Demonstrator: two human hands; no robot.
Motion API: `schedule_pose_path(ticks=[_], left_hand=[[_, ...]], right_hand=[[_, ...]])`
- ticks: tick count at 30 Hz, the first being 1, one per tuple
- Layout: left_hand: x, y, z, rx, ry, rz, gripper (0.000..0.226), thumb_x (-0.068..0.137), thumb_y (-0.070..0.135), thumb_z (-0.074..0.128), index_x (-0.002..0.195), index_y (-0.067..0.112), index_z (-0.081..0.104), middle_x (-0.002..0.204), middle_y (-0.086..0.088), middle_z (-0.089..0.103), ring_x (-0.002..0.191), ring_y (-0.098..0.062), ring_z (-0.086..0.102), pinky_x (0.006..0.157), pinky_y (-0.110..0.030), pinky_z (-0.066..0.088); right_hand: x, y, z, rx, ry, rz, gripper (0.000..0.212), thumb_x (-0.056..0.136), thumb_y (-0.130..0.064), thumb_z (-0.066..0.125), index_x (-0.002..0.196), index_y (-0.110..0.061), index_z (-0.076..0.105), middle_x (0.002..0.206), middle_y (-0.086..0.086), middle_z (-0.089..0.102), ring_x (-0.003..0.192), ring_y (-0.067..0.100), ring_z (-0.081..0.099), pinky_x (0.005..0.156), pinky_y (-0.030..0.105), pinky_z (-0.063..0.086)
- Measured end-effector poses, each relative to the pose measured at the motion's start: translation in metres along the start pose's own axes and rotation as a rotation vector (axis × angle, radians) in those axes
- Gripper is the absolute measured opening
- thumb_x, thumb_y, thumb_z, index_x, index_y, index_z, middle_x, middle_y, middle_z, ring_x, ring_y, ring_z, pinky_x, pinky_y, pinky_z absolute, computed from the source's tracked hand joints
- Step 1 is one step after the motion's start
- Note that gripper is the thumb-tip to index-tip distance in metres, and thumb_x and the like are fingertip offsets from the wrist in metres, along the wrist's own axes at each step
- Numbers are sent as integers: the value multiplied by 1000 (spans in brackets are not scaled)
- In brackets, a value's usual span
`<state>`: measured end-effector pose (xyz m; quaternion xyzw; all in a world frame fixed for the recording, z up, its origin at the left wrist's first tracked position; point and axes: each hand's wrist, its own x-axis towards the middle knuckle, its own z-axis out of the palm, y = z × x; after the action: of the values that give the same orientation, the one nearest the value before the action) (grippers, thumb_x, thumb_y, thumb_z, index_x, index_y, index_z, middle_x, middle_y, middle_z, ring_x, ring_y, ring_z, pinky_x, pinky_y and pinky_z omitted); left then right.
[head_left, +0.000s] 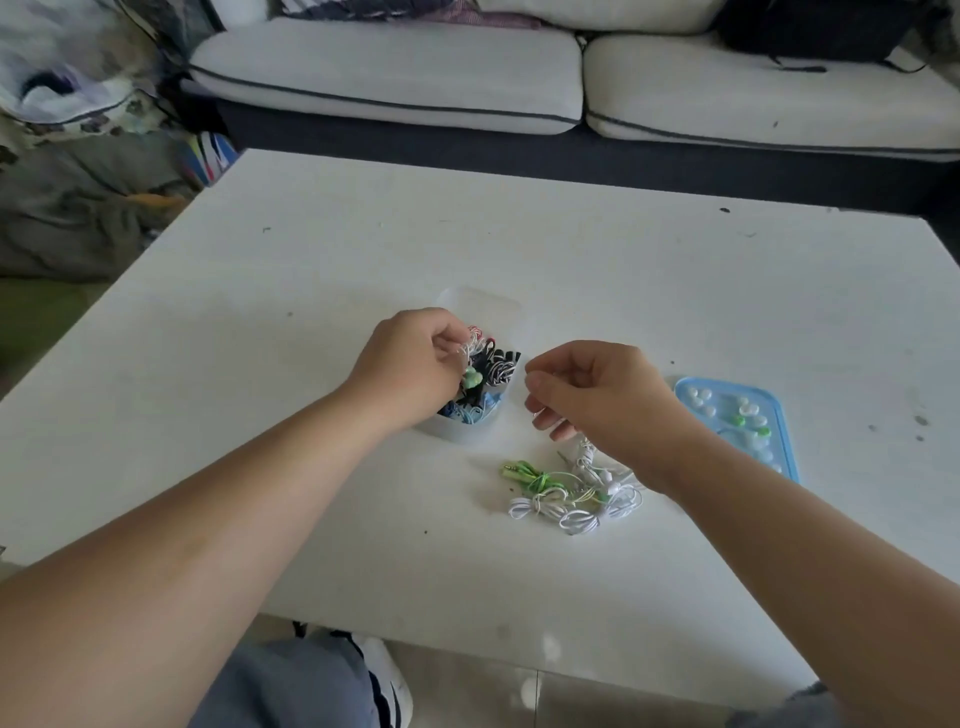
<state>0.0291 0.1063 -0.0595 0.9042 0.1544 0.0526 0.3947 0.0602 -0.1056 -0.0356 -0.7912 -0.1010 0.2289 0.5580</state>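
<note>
A thin white coiled earphone cord (470, 347) is pinched by the left hand (410, 364) over the clear plastic box (501, 306), seemingly for sorting. The right hand (597, 397) is curled above the near white-and-green earphone pile (566, 496); whether it grips anything cannot be told.

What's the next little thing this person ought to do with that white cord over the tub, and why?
Probably lift it clear and lay it on the pile of earphones on the table. The left hand pinches a white cord bundle just above the clear tub, which holds many more coiled cords, and white and green ones already lie together beside it, under the right hand.
</note>
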Motion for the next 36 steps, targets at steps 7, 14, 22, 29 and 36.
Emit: schedule_pose_path(ticks=[7,14,22,29,36], left_hand=[[-8,6,5,398,-167,132,23,88,7,60,95,23,75,100,-3,72,91,-28,67,77,-31,53],[-14,41,18,519,-71,344,8,90,20,58,86,21,65,91,0,60,89,-29,59,70,-34,49],[-39,52,54,706,-626,361,46,85,3,56,122,31,62,118,3,65,103,-25,66,80,-37,56],[-49,58,66,865,-684,389,48,90,3,52,133,24,56,124,-1,54,107,-27,59,71,-34,41],[-36,79,50,524,-458,300,23,76,16,67,93,27,57,95,9,57,89,-16,59,72,-32,50]], right_hand=[[1,2,-4,-94,1,4,7,95,-13,67,95,-12,73,79,8,77,68,19,73,73,47,62],[-9,7,-25,-264,-15,8,11,92,-18,68,86,-12,74,78,6,76,70,22,74,76,45,62],[-15,21,-42,-625,-228,84,20,92,-28,63,81,-15,73,74,7,76,71,22,73,71,36,60],[-30,23,-53,-685,-279,71,18,96,-32,60,89,-20,72,77,-4,72,69,12,72,61,21,51],[-49,29,-70,-593,-244,111,18,90,-40,72,92,-27,59,84,-8,67,77,18,73,75,37,59]])
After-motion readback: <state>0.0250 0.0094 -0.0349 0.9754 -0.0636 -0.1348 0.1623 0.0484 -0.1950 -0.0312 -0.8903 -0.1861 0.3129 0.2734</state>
